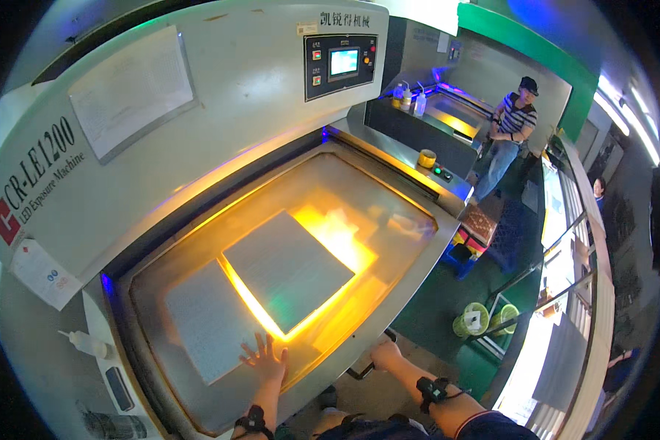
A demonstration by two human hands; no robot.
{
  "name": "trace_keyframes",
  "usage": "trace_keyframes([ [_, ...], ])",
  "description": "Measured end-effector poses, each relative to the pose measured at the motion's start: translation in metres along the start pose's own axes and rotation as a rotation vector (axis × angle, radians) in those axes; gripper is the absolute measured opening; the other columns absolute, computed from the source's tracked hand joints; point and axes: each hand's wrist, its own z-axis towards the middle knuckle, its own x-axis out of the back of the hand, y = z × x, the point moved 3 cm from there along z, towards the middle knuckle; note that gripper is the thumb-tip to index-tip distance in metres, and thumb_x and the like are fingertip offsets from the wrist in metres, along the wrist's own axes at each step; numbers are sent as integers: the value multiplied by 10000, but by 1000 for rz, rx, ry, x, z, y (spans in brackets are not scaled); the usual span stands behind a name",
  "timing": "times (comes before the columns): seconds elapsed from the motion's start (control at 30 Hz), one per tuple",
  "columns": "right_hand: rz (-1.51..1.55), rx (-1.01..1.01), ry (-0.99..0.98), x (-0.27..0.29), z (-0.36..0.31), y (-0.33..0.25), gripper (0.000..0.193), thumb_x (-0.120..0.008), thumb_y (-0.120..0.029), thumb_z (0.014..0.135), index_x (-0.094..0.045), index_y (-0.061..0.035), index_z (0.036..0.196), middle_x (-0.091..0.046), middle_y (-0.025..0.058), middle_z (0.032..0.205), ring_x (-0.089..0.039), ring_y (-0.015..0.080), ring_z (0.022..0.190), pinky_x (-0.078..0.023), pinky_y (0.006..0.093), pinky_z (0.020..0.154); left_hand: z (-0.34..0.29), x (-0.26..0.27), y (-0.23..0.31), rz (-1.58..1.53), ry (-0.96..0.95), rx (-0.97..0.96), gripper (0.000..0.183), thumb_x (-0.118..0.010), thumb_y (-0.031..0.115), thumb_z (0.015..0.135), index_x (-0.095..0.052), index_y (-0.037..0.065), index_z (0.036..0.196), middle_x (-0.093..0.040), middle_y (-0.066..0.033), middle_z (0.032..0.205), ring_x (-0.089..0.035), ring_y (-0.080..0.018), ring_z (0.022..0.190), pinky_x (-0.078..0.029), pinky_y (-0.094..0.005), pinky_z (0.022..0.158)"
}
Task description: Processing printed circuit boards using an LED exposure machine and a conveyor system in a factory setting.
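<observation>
My left hand (266,359) lies with its fingers spread at the near edge of the machine's glossy bed (389,220). Its fingertips are close to two flat grey rectangular panels: the left panel (205,319) and the middle panel (286,268). Both panels seem to be under a transparent cover. Yellow light glows around the middle panel's edges. At the front of the bed frame, my right hand (386,354) is closed round a dark handle (361,372), partly hidden by the fingers.
The machine's control panel (341,64) has a lit screen. On the right ledge sit a yellow tape roll (427,158) and buttons (443,174). A phone (119,389) and squeeze bottle (86,343) lie left. A person (517,125) stands by another machine. Green buckets (471,320) stand near a light table (532,359).
</observation>
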Motion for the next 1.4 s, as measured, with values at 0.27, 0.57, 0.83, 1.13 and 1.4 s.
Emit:
trace_keyframes([
  [0.27, 68, 235, -50, 31, -18, 12, 292, -707, -353, 777, -749, -142, 974, -728, 83, 1003, -669, 292, 1006, -432, 473, 986, 1, 2, 9, 32, 77, 25, 748, -354, 668, 933, -269, 277, 1565, -99, -4, 1664, -11, -462, 1496, 50, -702, 1141],
  [0.57, 1014, 722, 201, 7, -72, 47, 278, -698, -351, 852, -709, -128, 1017, -696, 86, 938, -670, 300, 894, -526, 410, 852, -80, -19, 106, -7, 95, -91, 677, -418, 616, 940, -457, 208, 1478, -262, -75, 1619, -178, -430, 1481, -68, -698, 1143],
  [0.83, 541, 423, -74, -76, 53, 163, 502, -625, -429, 911, -596, -140, 1320, -560, 139, 1377, -540, 317, 1250, -428, 428, 1053, -62, -23, 119, -77, 286, -86, 543, -535, 545, 926, -600, 220, 1356, -404, -48, 1551, -293, -345, 1460, -183, -634, 1156],
  [1.13, 26, 248, 171, -61, 169, 175, 439, -517, -262, 957, -548, -98, 1364, -524, 165, 1412, -497, 349, 1289, -384, 479, 1082, -73, -22, 103, -68, 203, -34, 551, -555, 552, 928, -600, 200, 1348, -382, -37, 1567, -269, -331, 1475, -158, -609, 1174],
  [1.4, 217, 372, 345, -98, 134, 171, 388, -500, -221, 967, -579, -97, 1325, -558, 162, 1373, -518, 357, 1261, -387, 499, 1067, -69, -17, 114, -55, 217, -79, 544, -560, 551, 933, -613, 181, 1328, -403, -46, 1554, -285, -332, 1468, -183, -596, 1172],
])
